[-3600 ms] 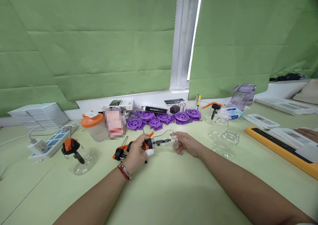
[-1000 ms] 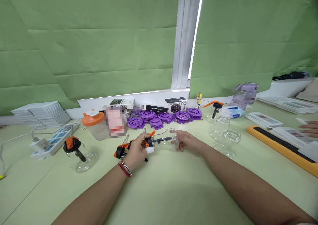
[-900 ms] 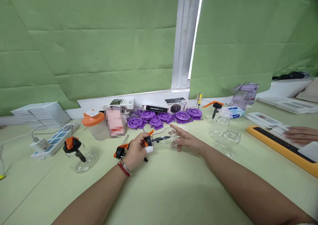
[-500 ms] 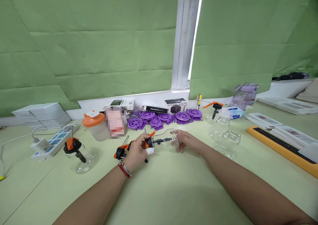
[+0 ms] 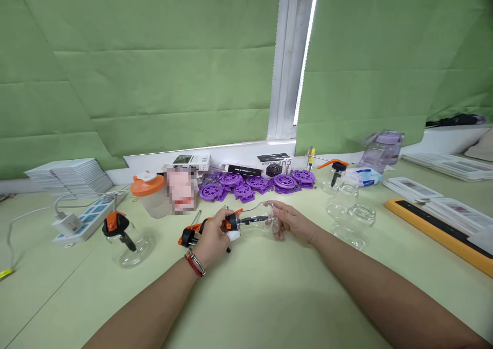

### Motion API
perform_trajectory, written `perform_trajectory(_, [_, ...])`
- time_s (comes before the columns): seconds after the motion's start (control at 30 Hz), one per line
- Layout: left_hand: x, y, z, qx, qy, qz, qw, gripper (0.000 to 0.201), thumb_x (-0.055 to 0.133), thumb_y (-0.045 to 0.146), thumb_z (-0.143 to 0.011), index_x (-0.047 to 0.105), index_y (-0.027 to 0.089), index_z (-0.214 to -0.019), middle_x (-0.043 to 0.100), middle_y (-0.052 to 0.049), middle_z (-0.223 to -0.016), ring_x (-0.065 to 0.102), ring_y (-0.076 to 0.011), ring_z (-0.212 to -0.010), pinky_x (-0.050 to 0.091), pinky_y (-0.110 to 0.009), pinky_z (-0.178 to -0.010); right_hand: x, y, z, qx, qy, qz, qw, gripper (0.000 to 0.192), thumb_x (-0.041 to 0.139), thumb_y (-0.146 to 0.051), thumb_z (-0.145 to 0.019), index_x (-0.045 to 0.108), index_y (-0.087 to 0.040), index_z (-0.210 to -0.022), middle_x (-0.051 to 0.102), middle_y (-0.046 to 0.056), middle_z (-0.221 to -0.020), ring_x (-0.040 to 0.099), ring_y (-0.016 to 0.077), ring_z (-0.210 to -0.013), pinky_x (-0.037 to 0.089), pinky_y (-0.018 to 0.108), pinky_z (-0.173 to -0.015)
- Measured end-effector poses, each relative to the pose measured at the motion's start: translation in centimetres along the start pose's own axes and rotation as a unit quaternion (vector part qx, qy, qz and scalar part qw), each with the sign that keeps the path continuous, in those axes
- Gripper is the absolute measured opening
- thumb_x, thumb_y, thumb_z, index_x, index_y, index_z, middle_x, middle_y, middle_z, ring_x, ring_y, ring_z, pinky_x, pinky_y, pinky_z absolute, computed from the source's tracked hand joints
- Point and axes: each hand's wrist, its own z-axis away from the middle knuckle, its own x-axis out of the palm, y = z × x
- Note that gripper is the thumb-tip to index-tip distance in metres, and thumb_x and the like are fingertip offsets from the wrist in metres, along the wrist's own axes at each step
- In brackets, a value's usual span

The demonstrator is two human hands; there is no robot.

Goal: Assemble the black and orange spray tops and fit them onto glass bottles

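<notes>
Head view: clear bottle (image 5: 259,220), light, hard, likely slippery; right hand (image 5: 291,220) grip closed round its base, left hand (image 5: 213,234) pinching the black-orange pump cap (image 5: 230,220) at 9 o'clock.

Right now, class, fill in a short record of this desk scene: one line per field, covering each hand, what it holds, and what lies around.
Left hand: left hand grips the black-and-orange pump head at the bottle's neck
Right hand: right hand holds the base of the clear bottle
Bottle pose: lying sideways, just above the table
Behind the hands: purple discs in a row
Left side: power strip, orange-lidded cup
Right side: empty clear bottles
</notes>
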Motion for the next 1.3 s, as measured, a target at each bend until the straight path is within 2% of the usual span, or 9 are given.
perform_trajectory(0.13, [-0.3,0.2,0.3,0.024,0.000,-0.096,0.995,0.044,0.059,0.022,-0.074,0.049,0.021,-0.117,0.063,-0.006,-0.101,0.061,-0.0186,-0.084,0.049,-0.029,-0.070,0.2,-0.1,0.0,-0.001,0.006,-0.006,1.000,0.044,0.051,-0.051,-0.083,0.044,-0.022,-0.116,0.063,0.004,-0.079,0.057,0.0109,-0.045,0.039,0.020,-0.038])
perform_trajectory(0.23, [-0.6,0.3,0.4,0.066,0.006,-0.133,0.989,0.046,0.057,0.018,-0.075,0.048,0.020,-0.120,0.062,-0.008,-0.110,0.061,-0.0207,-0.092,0.050,-0.033,-0.078,0.3,-0.2,0.1,0.002,0.006,-0.007,1.000,0.043,0.051,-0.052,-0.083,0.044,-0.022,-0.114,0.064,0.004,-0.079,0.057,0.0113,-0.045,0.039,0.020,-0.038])
perform_trajectory(0.43, [-0.8,-0.2,0.3,0.111,0.013,-0.164,0.980,0.051,0.053,0.013,-0.074,0.048,0.017,-0.124,0.057,-0.012,-0.123,0.052,-0.0257,-0.116,0.042,-0.042,-0.097,0.4,-0.1,0.2,0.024,0.008,-0.015,1.000,0.045,0.048,-0.055,-0.083,0.044,-0.022,-0.112,0.065,0.005,-0.078,0.057,0.0116,-0.044,0.039,0.020,-0.038])
perform_trajectory(0.73, [-0.7,-0.4,0.4,0.127,0.017,-0.185,0.974,0.054,0.052,0.010,-0.075,0.046,0.020,-0.127,0.052,-0.010,-0.131,0.045,-0.0245,-0.124,0.038,-0.042,-0.103,0.4,0.2,0.2,0.038,0.003,-0.011,0.999,0.045,0.043,-0.057,-0.085,0.045,-0.021,-0.112,0.066,0.005,-0.075,0.056,0.0117,-0.043,0.038,0.021,-0.037])
perform_trajectory(0.83, [-0.7,-0.4,0.3,0.135,0.018,-0.189,0.972,0.054,0.050,0.007,-0.075,0.045,0.019,-0.127,0.051,-0.011,-0.131,0.045,-0.0242,-0.124,0.038,-0.043,-0.104,0.1,0.1,0.1,0.044,-0.015,-0.015,0.999,0.045,0.043,-0.055,-0.085,0.042,-0.022,-0.115,0.065,0.005,-0.080,0.059,0.0129,-0.048,0.040,0.021,-0.040])
perform_trajectory(0.93, [-0.7,-0.4,0.1,0.147,0.017,-0.188,0.971,0.058,0.046,0.003,-0.074,0.043,0.020,-0.129,0.049,-0.010,-0.134,0.044,-0.0232,-0.125,0.037,-0.044,-0.105,-0.6,-0.4,0.2,0.049,-0.052,-0.005,0.997,0.047,0.052,-0.049,-0.082,0.040,-0.023,-0.119,0.063,0.007,-0.093,0.064,0.0165,-0.065,0.046,0.024,-0.049])
perform_trajectory(1.1, [-0.7,0.1,0.2,0.185,-0.006,-0.190,0.964,0.067,0.037,-0.006,-0.070,0.041,0.021,-0.131,0.040,-0.008,-0.141,0.034,-0.0204,-0.132,0.030,-0.043,-0.110,-1.0,-1.0,0.6,-0.004,-0.048,0.171,0.984,0.068,0.075,-0.035,-0.064,0.044,-0.021,-0.123,0.051,0.009,-0.116,0.055,0.0212,-0.099,0.049,0.032,-0.076])
perform_trajectory(1.2, [-0.7,0.6,0.4,0.187,-0.010,-0.214,0.959,0.071,0.034,-0.007,-0.071,0.035,0.022,-0.136,0.031,-0.008,-0.147,0.029,-0.0206,-0.135,0.028,-0.043,-0.110,-0.1,-0.9,0.8,-0.064,-0.027,0.308,0.949,0.089,0.080,-0.034,-0.055,0.038,-0.026,-0.133,0.047,0.009,-0.123,0.050,0.0247,-0.107,0.045,0.037,-0.087])
perform_trajectory(1.3, [-0.7,1.1,0.6,0.190,-0.008,-0.229,0.955,0.073,0.035,-0.004,-0.076,0.025,0.027,-0.141,0.020,-0.007,-0.151,0.023,-0.0221,-0.137,0.030,-0.043,-0.109,1.0,-0.7,1.0,-0.119,0.018,0.386,0.915,0.087,0.080,-0.036,-0.052,0.043,-0.027,-0.130,0.046,0.008,-0.126,0.046,0.0267,-0.112,0.039,0.041,-0.095])
